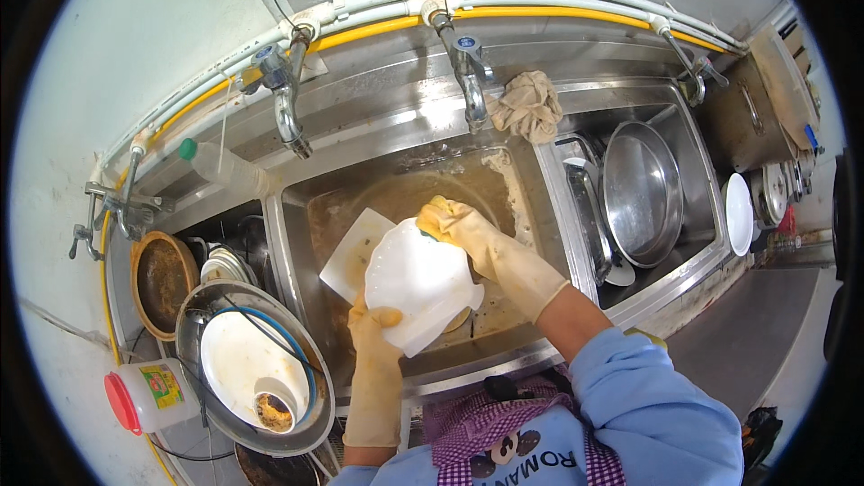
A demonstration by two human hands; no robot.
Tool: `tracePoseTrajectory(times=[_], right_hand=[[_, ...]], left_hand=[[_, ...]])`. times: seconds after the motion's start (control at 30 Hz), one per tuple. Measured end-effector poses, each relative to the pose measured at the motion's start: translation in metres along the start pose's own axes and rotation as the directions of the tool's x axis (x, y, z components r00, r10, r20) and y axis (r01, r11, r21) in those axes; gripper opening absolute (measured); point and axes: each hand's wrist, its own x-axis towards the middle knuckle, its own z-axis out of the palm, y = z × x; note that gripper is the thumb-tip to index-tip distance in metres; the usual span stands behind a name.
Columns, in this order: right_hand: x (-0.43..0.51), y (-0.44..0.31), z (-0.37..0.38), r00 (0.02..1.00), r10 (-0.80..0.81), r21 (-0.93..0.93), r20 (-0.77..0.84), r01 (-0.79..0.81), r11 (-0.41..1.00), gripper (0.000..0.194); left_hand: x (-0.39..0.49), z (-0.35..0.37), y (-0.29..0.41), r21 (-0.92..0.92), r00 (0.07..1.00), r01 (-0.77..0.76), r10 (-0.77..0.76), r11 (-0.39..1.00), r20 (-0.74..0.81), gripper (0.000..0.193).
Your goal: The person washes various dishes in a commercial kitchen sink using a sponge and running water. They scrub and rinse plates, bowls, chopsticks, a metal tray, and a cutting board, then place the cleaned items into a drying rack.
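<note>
Over the middle basin of a steel sink (291, 243), my gloved left hand (375, 327) grips the lower left edge of a white shell-shaped plate (415, 277). My right hand (453, 219), in a matching rubber glove, holds a yellow and green sponge (432, 226) against the plate's upper rim. Part of the sponge is hidden under my fingers. Behind the plate, a square white dish (351, 246) lies tilted in the basin among brownish water. A rounded yellowish thing shows below the plate, mostly covered.
Metal taps (472, 94) reach over the sink. A crumpled cloth (530, 106) rests on the divider. The right basin holds an oval steel tray (641, 192). At left stand a large metal bowl (324, 412) with dishes, a clay pot (138, 283) and a red-lidded plastic jar (162, 412).
</note>
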Motion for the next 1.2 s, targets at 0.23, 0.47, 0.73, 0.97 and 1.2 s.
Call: tracePoseTrajectory(times=[0.23,0.47,0.73,0.97,1.2], right_hand=[[-0.032,0.018,0.039,0.835,-0.544,-0.990,-0.080,-0.002,0.141,0.071],[-0.024,0.008,0.062,0.796,-0.571,-0.978,0.203,0.143,-0.150,0.074],[-0.030,0.047,0.068,0.791,-0.606,-0.995,0.092,0.049,-0.087,0.083],[-0.013,0.026,0.042,0.561,-0.785,-0.916,0.262,-0.112,-0.385,0.071],[-0.003,0.005,0.009,0.994,0.019,-0.194,0.108,0.002,0.981,0.024]], left_hand=[[0.015,0.029,-0.015,-0.186,0.998,-0.068,0.066,0.980,-0.017,0.089],[0.002,0.042,-0.019,-0.176,0.998,0.045,-0.053,0.983,-0.043,0.091],[0.031,0.029,-0.019,-0.189,1.000,-0.018,0.013,0.982,-0.028,0.091],[0.011,0.026,-0.015,-0.162,0.994,0.101,-0.105,0.982,-0.018,0.094],[0.012,0.019,0.007,-0.258,1.000,0.006,-0.012,0.966,-0.020,0.099]])
